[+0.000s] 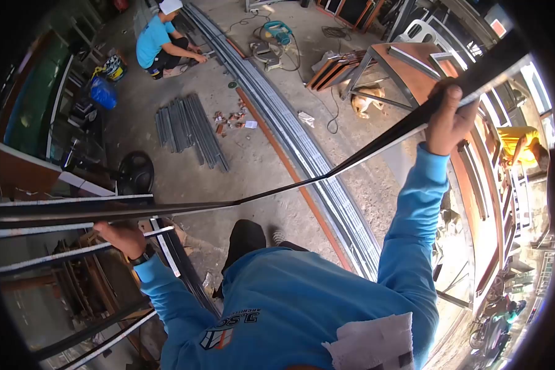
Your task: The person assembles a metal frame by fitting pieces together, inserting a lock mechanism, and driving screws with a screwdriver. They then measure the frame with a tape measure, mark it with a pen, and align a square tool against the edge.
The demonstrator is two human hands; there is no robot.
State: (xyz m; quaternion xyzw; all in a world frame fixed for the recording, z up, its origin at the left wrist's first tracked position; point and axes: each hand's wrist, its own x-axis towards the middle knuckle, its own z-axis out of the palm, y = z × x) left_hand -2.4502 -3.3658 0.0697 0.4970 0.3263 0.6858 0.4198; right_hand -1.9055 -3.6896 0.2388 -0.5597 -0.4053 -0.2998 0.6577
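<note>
A long dark metal profile (290,186) with a pale lower edge stretches across the whole head view, looking bent in the wide lens. My right hand (450,123) is closed around its raised right part, thumb on the near side. At the left, my left hand (122,238) grips the profile from below, its fingers partly hidden behind it. White-edged bars (55,258) lie close beside and below my left hand. Both my arms are in blue sleeves, and a watch (143,254) is on my left wrist.
Long metal profiles (283,129) run along the floor, with shorter cut pieces (190,129) to their left. A person (157,40) crouches at the back. A power saw (277,34), a brown table (407,65) and a dog (368,102) are farther off. Another person in yellow (521,145) is at right.
</note>
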